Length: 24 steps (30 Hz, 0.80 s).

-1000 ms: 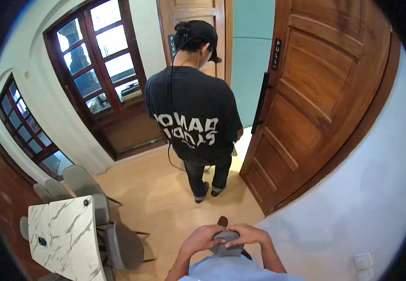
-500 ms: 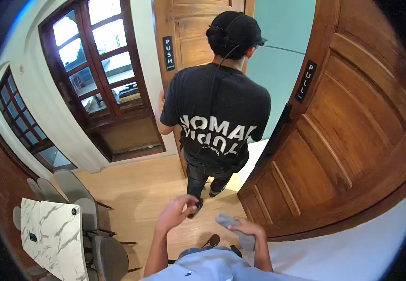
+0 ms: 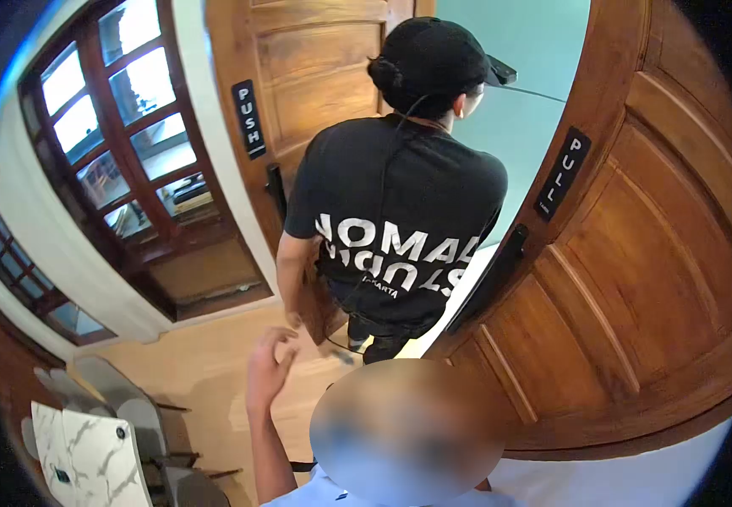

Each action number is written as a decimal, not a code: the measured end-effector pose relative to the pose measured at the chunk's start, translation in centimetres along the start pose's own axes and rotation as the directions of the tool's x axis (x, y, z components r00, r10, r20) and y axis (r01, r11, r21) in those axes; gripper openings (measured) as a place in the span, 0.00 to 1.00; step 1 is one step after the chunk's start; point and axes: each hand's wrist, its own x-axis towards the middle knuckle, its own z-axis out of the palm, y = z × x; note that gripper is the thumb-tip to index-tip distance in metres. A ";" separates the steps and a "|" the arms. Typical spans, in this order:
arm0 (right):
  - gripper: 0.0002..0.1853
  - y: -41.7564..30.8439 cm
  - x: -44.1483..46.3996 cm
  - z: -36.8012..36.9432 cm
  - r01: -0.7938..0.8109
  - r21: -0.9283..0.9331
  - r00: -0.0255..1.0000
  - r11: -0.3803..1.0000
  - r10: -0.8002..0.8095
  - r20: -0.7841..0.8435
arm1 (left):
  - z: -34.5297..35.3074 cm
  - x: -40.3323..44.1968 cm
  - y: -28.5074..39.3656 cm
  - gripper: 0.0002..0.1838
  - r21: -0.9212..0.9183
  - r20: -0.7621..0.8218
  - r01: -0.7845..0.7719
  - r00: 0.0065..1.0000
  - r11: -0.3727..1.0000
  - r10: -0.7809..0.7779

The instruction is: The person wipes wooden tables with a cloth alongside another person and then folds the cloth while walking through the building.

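Note:
My left hand (image 3: 270, 368) is raised at the lower middle, its fingers loosely curved and apart, with nothing in it. A person in a black cap and black T-shirt (image 3: 400, 194) stands just ahead with their back to me, in the doorway. That person's left arm (image 3: 295, 275) hangs near my left hand, beside the wooden PUSH door (image 3: 319, 51). A blurred patch covers the area in front of my light blue shirt (image 3: 328, 492). My right hand is hidden there, and so is whatever it may hold.
On the right stands a wooden PULL door (image 3: 586, 287) with a long black handle (image 3: 493, 275). A marble-patterned table (image 3: 87, 456) with grey chairs (image 3: 117, 384) is at the lower left. Dark-framed windows (image 3: 121, 135) line the left wall.
My view has moved closer to the person and the doorway. My left hand has shifted left. My right hand, earlier holding a grey cloth, is now hidden by the blur.

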 end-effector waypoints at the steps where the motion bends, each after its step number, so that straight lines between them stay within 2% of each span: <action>1: 0.37 -2.4 0.2 -0.6 0.023 -0.038 1.000 0.999 -0.023 0.015 | -0.3 2.2 -0.8 0.11 0.045 -0.061 -0.044 0.997 0.998 0.047; 2: 0.38 -4.8 0.2 -1.0 0.043 -0.072 0.999 0.996 -0.041 0.032 | -0.6 4.7 -1.5 0.11 0.089 -0.114 -0.085 0.989 0.992 0.095; 3: 0.39 -6.0 0.4 -0.6 0.060 -0.102 0.997 0.993 -0.056 0.048 | -1.2 7.6 -1.9 0.11 0.054 -0.153 -0.114 0.981 0.992 0.121; 5: 0.39 -5.0 4.4 -0.1 0.090 -0.102 0.995 0.991 -0.086 0.040 | -1.3 13.9 -2.1 0.11 0.004 -0.176 -0.168 0.970 0.986 0.166; 7: 0.39 -5.3 8.6 -0.5 0.188 -0.156 0.982 0.970 -0.179 0.065 | -1.0 19.6 -1.9 0.11 0.180 -0.394 -0.265 0.863 0.947 0.316; 12: 0.36 -11.2 15.4 -2.5 0.147 -0.191 0.989 0.971 -0.149 0.002 | 1.4 29.9 -3.2 0.11 0.202 -0.355 -0.421 0.810 0.885 0.466; 15: 0.38 -15.3 17.8 -3.8 0.090 -0.126 0.996 0.988 -0.089 0.012 | 3.6 31.1 -5.2 0.12 0.303 -0.422 -0.226 0.840 0.926 0.343; 16: 0.38 -15.4 19.5 -4.1 0.083 -0.112 0.997 0.990 -0.083 0.000 | 4.5 31.6 -5.5 0.12 0.296 -0.410 -0.240 0.842 0.925 0.350; 19: 0.38 -13.1 24.5 -2.4 0.170 -0.135 0.979 0.976 -0.182 -0.088 | 6.9 31.0 -6.7 0.11 0.378 -0.584 -0.200 0.706 0.904 0.401; 20: 0.38 -12.3 25.5 -1.7 0.159 -0.111 0.981 0.981 -0.170 -0.091 | 7.2 31.0 -7.5 0.11 0.377 -0.563 -0.212 0.721 0.902 0.405; 23: 0.36 -10.6 27.7 -2.9 0.223 -0.298 0.940 0.928 -0.286 -0.188 | 9.2 32.3 -9.1 0.16 0.354 -0.671 -0.200 0.626 0.913 0.397; 24: 0.36 -10.5 28.0 -3.7 0.219 -0.299 0.940 0.929 -0.283 -0.191 | 9.8 32.4 -9.5 0.16 0.350 -0.672 -0.202 0.627 0.915 0.395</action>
